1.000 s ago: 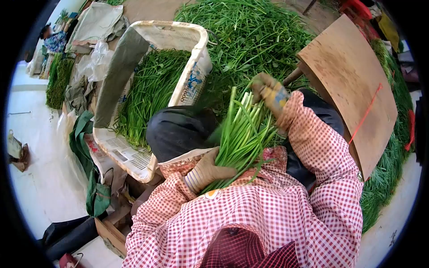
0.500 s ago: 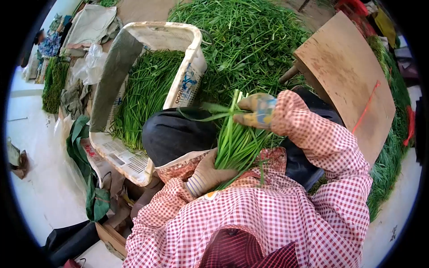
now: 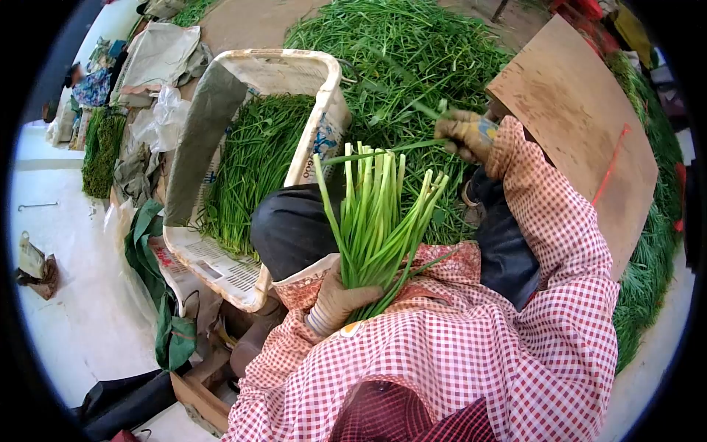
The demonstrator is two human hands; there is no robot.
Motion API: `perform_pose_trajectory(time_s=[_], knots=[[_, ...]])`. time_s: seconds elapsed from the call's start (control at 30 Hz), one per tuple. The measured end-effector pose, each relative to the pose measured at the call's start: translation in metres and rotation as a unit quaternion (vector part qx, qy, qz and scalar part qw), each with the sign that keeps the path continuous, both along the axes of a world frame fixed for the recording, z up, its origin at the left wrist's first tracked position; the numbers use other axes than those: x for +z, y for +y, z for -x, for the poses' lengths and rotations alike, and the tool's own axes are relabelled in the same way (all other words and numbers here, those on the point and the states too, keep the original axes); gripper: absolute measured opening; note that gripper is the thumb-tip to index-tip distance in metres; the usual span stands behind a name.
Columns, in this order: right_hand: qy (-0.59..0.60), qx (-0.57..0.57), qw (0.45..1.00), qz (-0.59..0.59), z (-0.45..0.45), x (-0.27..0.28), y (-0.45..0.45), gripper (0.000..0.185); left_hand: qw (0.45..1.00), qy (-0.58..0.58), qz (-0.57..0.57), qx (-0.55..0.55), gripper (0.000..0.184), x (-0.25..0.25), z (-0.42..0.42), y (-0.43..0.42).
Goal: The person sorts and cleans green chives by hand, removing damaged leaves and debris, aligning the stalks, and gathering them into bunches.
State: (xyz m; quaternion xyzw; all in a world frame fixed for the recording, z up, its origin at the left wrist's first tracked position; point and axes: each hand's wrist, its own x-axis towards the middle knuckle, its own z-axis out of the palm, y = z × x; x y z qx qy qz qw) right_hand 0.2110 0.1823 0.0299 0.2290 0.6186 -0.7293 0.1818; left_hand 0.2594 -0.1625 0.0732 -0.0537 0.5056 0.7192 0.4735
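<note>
Nearest the camera: red-and-white checked smock (image 3: pixel 456 361) with a brown patterned apron (image 3: pixel 445 259) across the lap. Left hand (image 3: pixel 342 298), in a knit glove, is clamped round the leafy lower part of a bunch of chive-like greens (image 3: pixel 375 221); the bunch stands over the lap between the knees, pale stem ends up. Held so, the ends fan out and face the other hand, presumably to keep single stems within reach. Right hand (image 3: pixel 464 136), gloved, is beyond and to the right, fingers curled; a long leaf blade (image 3: pixel 412 147) runs across the stem tops to them and appears pinched there, though motion blur obscures the detail. Beside the left knee, a white plastic basket (image 3: pixel 309 140) leans tilted, grey cloth (image 3: pixel 195 158) draped over its left side; the greens inside lie roughly parallel, likely to keep them aligned. Right: a stained brown board (image 3: pixel 582 132) with red string (image 3: pixel 611 162); more greens lie past its edge. Ahead, a loose, tangled heap (image 3: pixel 412 44) covers the brown ground. Left, pale floor (image 3: pixel 81 236), crumpled clear plastic (image 3: pixel 163 121), and, farthest off, another person (image 3: pixel 92 88) in patterned blue clothing.
</note>
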Motion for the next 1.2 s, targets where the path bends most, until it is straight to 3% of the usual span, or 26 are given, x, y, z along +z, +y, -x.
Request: perform_pose_trajectory(time_s=[0.07,0.13,0.17,0.23,0.27,0.37,0.4,0.5,0.53,0.57,0.6,0.63,0.73,0.77,0.8,0.87,0.9,0.93,0.97,1.0,1.07,1.1,1.2], knots=[[0.078,0.090,0.984,0.133,-0.016,-0.015,0.008,0.034,1.000,-0.014,-0.001,-0.014,0.065,0.000,0.002,0.000],[0.057,0.187,0.979,0.050,-0.024,0.012,0.003,0.059,0.998,-0.044,0.001,-0.032,0.066,0.000,0.005,0.002],[0.116,0.265,0.957,0.003,-0.021,0.017,0.000,0.075,0.998,-0.044,0.002,-0.036,0.066,-0.005,0.005,0.001],[0.178,0.283,0.939,-0.075,-0.025,0.039,-0.016,0.076,0.998,-0.038,-0.019,-0.047,0.076,-0.017,0.005,-0.001],[0.186,0.289,0.924,-0.171,-0.027,0.045,-0.022,0.074,0.997,-0.057,-0.023,-0.037,0.064,-0.016,0.004,-0.001],[0.157,0.279,0.937,-0.138,-0.028,0.052,-0.033,0.071,0.998,-0.035,0.002,-0.047,0.066,-0.020,0.002,-0.003],[0.212,0.287,0.914,-0.194,-0.026,0.044,-0.039,0.058,0.998,-0.035,0.005,-0.048,0.066,-0.017,0.002,-0.002],[0.161,0.328,0.891,-0.270,-0.022,0.038,-0.044,0.043,0.998,-0.048,0.025,-0.043,0.068,-0.008,0.004,0.003],[0.421,0.308,0.770,-0.368,-0.022,0.018,-0.037,0.037,0.998,-0.051,0.025,-0.039,0.067,-0.009,0.003,0.003],[0.620,0.174,0.571,-0.509,-0.022,-0.002,-0.031,0.031,0.998,-0.055,0.026,-0.036,0.067,-0.009,0.003,0.004],[0.482,0.180,0.793,-0.326,-0.014,-0.005,-0.030,0.031,0.997,-0.058,0.028,-0.035,0.067,-0.008,0.004,0.005],[0.294,0.169,0.934,-0.109,-0.006,-0.009,-0.027,0.032,0.997,-0.054,0.034,-0.041,0.067,-0.006,0.005,0.006],[0.217,-0.036,0.970,-0.106,0.020,-0.029,-0.001,0.043,0.998,-0.038,0.037,-0.043,0.067,-0.013,0.006,0.005],[0.051,0.012,0.950,-0.308,0.029,-0.019,0.007,0.055,0.998,-0.027,0.038,-0.042,0.067,-0.016,0.006,0.003],[-0.047,0.069,0.903,-0.422,0.036,-0.027,0.011,0.060,0.998,-0.031,0.041,-0.038,0.067,-0.016,0.005,0.001],[-0.178,0.233,0.812,-0.504,0.029,-0.060,0.019,0.073,0.998,-0.044,0.023,-0.032,0.070,-0.016,0.006,-0.002],[-0.190,0.291,0.807,-0.478,0.022,-0.065,0.019,0.080,0.998,-0.047,0.011,-0.029,0.071,-0.017,0.008,-0.002],[-0.135,0.277,0.835,-0.456,0.014,-0.059,0.011,0.082,0.998,-0.062,-0.006,-0.003,0.074,-0.014,0.007,0.001],[-0.177,0.324,0.911,-0.183,0.006,-0.040,0.022,0.080,0.998,-0.064,-0.012,0.016,0.074,-0.013,0.003,-0.001],[-0.097,0.286,0.950,-0.085,-0.014,-0.046,0.024,0.079,0.998,-0.064,-0.008,0.012,0.074,-0.012,0.006,-0.003],[0.010,0.255,0.955,0.148,-0.037,-0.062,0.023,0.090,0.999,-0.027,-0.021,0.002,0.073,-0.014,0.008,-0.003],[0.011,0.262,0.955,0.138,-0.048,-0.055,0.008,0.090,0.999,-0.023,-0.031,0.008,0.073,-0.016,0.006,-0.002],[0.154,0.134,0.932,0.300,-0.052,-0.028,-0.056,0.110,0.997,0.070,-0.011,0.004,0.073,-0.017,0.001,-0.001]])
